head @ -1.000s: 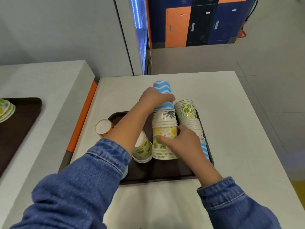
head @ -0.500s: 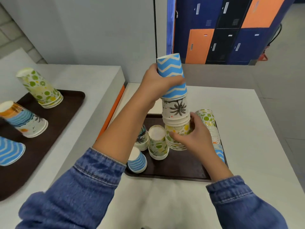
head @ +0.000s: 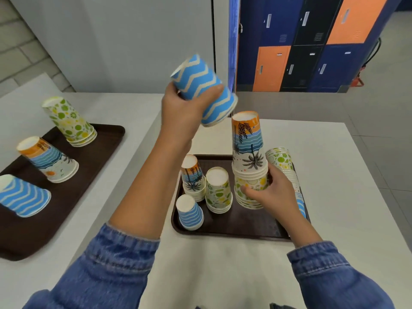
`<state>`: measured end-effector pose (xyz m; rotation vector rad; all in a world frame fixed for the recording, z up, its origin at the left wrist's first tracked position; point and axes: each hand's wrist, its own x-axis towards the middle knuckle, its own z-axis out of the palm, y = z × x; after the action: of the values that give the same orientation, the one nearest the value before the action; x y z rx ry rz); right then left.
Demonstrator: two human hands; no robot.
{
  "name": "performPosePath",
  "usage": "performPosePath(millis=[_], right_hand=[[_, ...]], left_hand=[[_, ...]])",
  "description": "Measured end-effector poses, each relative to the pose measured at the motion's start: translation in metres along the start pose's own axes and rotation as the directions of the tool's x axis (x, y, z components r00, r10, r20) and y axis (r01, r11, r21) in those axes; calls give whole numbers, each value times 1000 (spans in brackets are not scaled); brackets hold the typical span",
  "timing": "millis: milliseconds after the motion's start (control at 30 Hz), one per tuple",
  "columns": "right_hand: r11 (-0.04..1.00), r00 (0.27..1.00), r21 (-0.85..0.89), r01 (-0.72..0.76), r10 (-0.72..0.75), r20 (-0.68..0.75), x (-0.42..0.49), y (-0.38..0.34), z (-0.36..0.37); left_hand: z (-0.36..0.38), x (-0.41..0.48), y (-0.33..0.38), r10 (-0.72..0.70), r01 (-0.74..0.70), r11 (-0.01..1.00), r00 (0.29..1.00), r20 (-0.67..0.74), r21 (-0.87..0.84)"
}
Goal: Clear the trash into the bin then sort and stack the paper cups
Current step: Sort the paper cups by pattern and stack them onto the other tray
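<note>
Sorting cups: zigzag cup lifted clear of the mixed stack

Left hand (head: 181, 108) has its fingers wrapped round a blue zigzag cup (head: 204, 90), tilted in mid-air; right hand (head: 270, 192) clasps the mixed stack (head: 249, 161) on the tray (head: 234, 230). Thin paper likely crushes, so hold mid-wall lightly.

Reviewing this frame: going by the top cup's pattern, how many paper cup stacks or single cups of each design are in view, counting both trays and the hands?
Blue-and-white wavy paper cups: 3
Orange-and-blue palm-beach paper cups: 3
Green-and-yellow citrus paper cups: 3
Total: 9
</note>
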<state>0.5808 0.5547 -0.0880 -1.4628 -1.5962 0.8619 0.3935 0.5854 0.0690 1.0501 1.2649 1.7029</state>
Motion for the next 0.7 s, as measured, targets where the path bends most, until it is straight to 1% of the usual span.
performPosePath(millis=[33, 67, 133, 233, 333, 500, 600, 700], right_hand=[[1000, 1000, 6, -6, 6, -4, -2, 1, -2], [1000, 1000, 10, -15, 15, -9, -3, 3, -4], [1000, 1000, 12, -25, 25, -15, -8, 4, -6], [1000, 1000, 26, -11, 11, -7, -15, 2, -7], [999, 1000, 29, -17, 17, -3, -20, 3, -2], [999, 999, 28, -28, 27, 26, -26, 5, 6], [998, 998, 42, -37, 35, 53, -30, 3, 8], [998, 997, 43, -43, 40, 72, -31, 1, 10]], left_hand=[[-13, -6, -6, 18, -17, 999, 999, -41, 28], [-27, -15, -15, 30, -23, 995, 997, -76, 95], [-57, -36, -45, 11, 20, 965, 993, -115, 263], [-91, -65, -98, -76, 117, 901, 991, -114, 419], [-107, -83, -139, -139, 166, 811, 986, -92, 561], [-115, -86, -189, -304, 246, 708, 952, -28, 662], [-113, -87, -206, -378, 276, 698, 926, 12, 661], [-112, -87, -205, -410, 300, 706, 912, 26, 642]])
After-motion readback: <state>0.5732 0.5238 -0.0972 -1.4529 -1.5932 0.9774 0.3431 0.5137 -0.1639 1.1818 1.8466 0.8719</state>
